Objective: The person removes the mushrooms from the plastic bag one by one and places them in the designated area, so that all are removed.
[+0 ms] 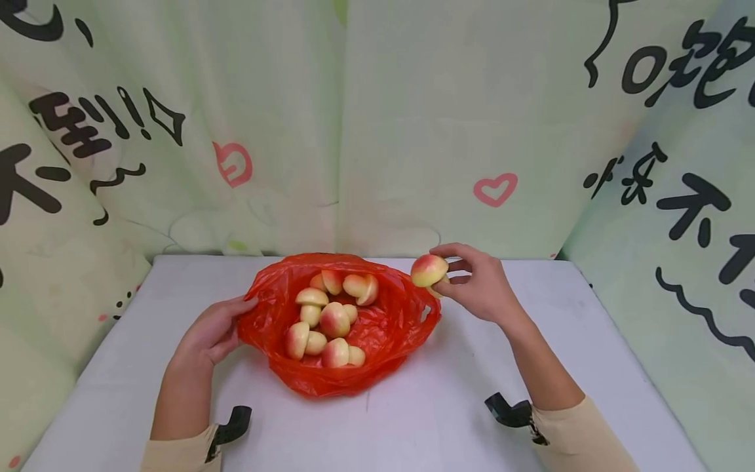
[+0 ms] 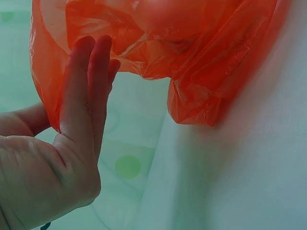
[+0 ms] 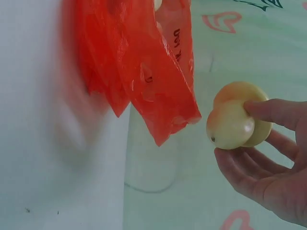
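A red plastic bag (image 1: 392, 334) lies wide-mouthed on the table, with several toy mushrooms (image 1: 335, 320) inside, yellowish with pink-red caps. My left hand (image 1: 209, 331) pinches the bag's left rim between thumb and fingers. The left wrist view shows those fingers (image 2: 76, 91) lying fairly straight along the thin plastic (image 2: 201, 62). Beyond the bag's right rim, my right hand (image 1: 480, 285) holds another mushroom (image 1: 428, 270) above table height. In the right wrist view, thumb and fingertips grip this mushroom (image 3: 232, 124), its stem facing the camera, apart from the bag.
The white-covered table (image 1: 425, 406) extends around the bag. A pale green curtain (image 1: 407, 131) with black writing and pink hearts rises behind and along both sides. Black wrist mounts (image 1: 510, 413) sit at both sleeve ends.
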`<state>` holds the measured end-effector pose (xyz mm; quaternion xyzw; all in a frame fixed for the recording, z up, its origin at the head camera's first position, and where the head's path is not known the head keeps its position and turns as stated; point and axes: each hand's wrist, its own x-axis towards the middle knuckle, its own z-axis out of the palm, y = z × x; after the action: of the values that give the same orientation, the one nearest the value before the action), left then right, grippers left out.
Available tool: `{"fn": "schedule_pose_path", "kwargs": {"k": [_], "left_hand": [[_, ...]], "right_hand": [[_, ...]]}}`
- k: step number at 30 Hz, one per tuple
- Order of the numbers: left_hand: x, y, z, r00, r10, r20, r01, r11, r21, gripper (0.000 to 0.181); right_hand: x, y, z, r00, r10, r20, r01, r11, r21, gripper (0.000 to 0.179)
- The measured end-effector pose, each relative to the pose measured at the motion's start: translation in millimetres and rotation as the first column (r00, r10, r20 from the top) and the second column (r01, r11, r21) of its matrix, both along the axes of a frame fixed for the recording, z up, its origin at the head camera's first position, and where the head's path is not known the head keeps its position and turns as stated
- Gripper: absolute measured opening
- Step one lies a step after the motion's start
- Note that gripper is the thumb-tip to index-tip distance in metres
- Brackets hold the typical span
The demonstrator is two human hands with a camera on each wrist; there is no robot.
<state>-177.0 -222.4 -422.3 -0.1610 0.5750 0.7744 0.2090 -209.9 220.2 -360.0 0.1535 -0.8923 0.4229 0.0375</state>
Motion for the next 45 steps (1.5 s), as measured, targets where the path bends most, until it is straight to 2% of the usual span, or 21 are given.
{"fn": "schedule_pose_path", "kwargs": {"k": [5, 9, 14, 23, 32, 40, 45], "left_hand": [[3.0, -1.5, 0.5, 1.0, 0.001, 0.003, -0.001, 1.0, 0.002, 0.061], [2.2, -1.3, 0.7, 1.0, 0.002, -0.005, -0.002, 1.0, -0.002, 0.061], [0.1, 0.5, 0.8, 1.0, -0.003, -0.02, 0.003, 1.0, 0.011, 0.064], [-0.7, 0.5, 0.7, 1.0, -0.003, -0.03, 0.004, 1.0, 0.027, 0.062], [-0.2, -0.3, -0.5, 0.999, -0.006, -0.035, 0.006, 1.0, 0.018, 0.063], [-0.3, 0.0, -1.3, 0.999, -0.005, -0.037, 0.005, 1.0, 0.019, 0.063], [-0.5, -0.8, -2.2, 0.999, 0.001, -0.041, 0.0, 1.0, 0.023, 0.061]], "right_hand": [[-3.7, 7, -4.8, 0.999, -0.036, -0.016, 0.037, 0.999, 0.019, 0.048], [-7.2, 12, -8.8, 0.997, -0.057, -0.043, 0.058, 0.998, 0.03, 0.047], [-11.9, 15, -15.1, 0.997, -0.073, -0.039, 0.075, 0.996, 0.043, 0.046], [-20.2, 25, -28.0, 0.988, -0.147, 0.045, 0.143, 0.987, 0.074, 0.045], [-26.8, 32, -42.9, 0.982, -0.165, 0.091, 0.155, 0.982, 0.107, 0.048], [-30.3, 35, -55.6, 0.964, -0.198, 0.179, 0.175, 0.975, 0.134, 0.05], [-33.5, 34, -60.2, 0.959, -0.213, 0.188, 0.186, 0.971, 0.152, 0.049]]}}
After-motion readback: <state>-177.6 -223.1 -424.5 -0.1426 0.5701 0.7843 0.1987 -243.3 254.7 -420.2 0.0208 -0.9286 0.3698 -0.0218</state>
